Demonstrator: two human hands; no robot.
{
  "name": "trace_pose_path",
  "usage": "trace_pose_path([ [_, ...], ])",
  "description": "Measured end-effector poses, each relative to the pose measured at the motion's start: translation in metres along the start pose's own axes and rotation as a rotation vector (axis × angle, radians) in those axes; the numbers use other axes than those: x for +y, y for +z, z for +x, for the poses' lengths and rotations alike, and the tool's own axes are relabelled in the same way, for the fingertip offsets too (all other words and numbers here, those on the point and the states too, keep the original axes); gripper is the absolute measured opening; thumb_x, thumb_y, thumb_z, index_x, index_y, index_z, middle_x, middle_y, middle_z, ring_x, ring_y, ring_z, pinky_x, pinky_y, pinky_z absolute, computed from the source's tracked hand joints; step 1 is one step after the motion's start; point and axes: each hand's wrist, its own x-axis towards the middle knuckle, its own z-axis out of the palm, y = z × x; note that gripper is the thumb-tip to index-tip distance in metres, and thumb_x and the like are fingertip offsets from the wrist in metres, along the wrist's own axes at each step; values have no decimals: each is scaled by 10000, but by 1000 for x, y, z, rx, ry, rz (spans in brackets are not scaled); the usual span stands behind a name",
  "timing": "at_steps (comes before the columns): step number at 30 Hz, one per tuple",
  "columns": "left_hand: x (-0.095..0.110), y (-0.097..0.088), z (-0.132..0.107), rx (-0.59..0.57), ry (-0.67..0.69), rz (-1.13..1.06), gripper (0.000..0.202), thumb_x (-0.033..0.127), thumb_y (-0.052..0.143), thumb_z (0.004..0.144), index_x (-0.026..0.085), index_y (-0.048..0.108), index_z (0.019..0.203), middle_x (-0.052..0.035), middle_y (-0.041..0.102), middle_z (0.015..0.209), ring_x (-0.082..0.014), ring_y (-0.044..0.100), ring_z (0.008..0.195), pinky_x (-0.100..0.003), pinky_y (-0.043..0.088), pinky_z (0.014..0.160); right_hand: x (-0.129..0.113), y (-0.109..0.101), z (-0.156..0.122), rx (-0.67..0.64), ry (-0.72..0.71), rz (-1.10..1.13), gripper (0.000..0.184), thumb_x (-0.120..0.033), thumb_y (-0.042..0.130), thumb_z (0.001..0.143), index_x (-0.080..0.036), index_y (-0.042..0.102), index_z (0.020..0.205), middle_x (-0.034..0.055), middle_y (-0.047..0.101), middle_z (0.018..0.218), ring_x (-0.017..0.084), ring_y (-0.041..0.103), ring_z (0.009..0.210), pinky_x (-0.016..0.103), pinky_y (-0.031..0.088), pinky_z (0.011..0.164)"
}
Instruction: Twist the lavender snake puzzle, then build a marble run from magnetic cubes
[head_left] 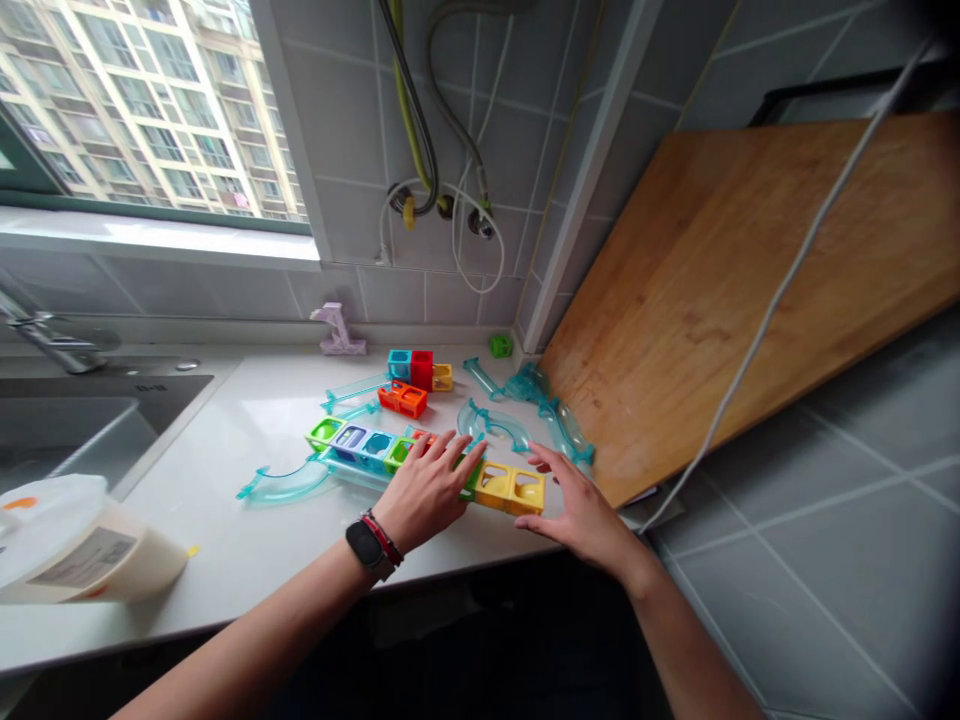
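A row of coloured plastic marble run blocks lies across the counter, from a green block (pixel 325 432) at the left end to a yellow block (pixel 528 491) at the right end. My left hand (pixel 429 484), with a dark watch at the wrist, lies over the row's middle, fingers stretched out and hiding several blocks. Beside the yellow end is my right hand (pixel 581 510), thumb and fingers apart; whether it touches the block I cannot tell. Behind the row sit an orange block (pixel 403 400) and a red block (pixel 422 370). A clear teal curved track (pixel 285 486) lies to the left.
More teal track pieces (pixel 529 385) and a green block (pixel 501 346) lie at the back right. A large wooden board (pixel 750 270) leans there, with a white cable (pixel 780 280) before it. Left are a tub (pixel 90 545) and a sink (pixel 172 400). A lilac figure (pixel 341 333) stands by the wall.
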Motion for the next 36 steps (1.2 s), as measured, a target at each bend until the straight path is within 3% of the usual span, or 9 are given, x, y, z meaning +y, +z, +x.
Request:
trace_pose_path([
  [4,-2,-1,0,-6,11,-5,769,250,650,805,181,408,1532,-155,537,1491,-354,462,1382,-523,341,1149,14,8,-18,78,112,228,680,-443,845,771,-261,577,1369,99,645,1334,275,666,1124,451,574,983],
  [9,7,0,-2,16,6,31,770,215,619,844,229,365,1571,-138,445,1590,-358,384,1467,-555,297,1187,15,18,-21,102,121,413,553,-414,811,818,-246,625,1311,90,673,1312,260,698,1088,420,607,949],
  [13,24,6,5,41,83,37,791,237,599,896,234,270,1616,-114,316,1674,-348,285,1534,-553,263,1217,15,18,-20,98,114,438,531,-404,816,814,-243,641,1289,91,686,1295,269,701,1099,424,614,945],
  [17,36,18,13,74,100,35,644,254,485,989,216,305,1606,-98,381,1646,-319,296,1537,-527,268,1224,17,18,-20,104,108,449,532,-401,814,815,-244,643,1294,97,681,1311,276,698,1115,440,609,962],
  [32,39,21,14,49,106,19,609,201,472,985,187,355,1582,-93,448,1606,-317,343,1512,-541,307,1207,22,13,-20,42,138,485,500,-437,752,860,-207,654,1294,106,717,1211,265,710,1055,416,620,918],
  [36,39,20,14,49,100,4,632,191,486,969,193,346,1585,-94,461,1596,-311,358,1506,-536,302,1211,33,13,-22,77,185,562,494,-465,741,864,-192,638,1262,113,716,1176,277,698,1063,393,621,868],
])
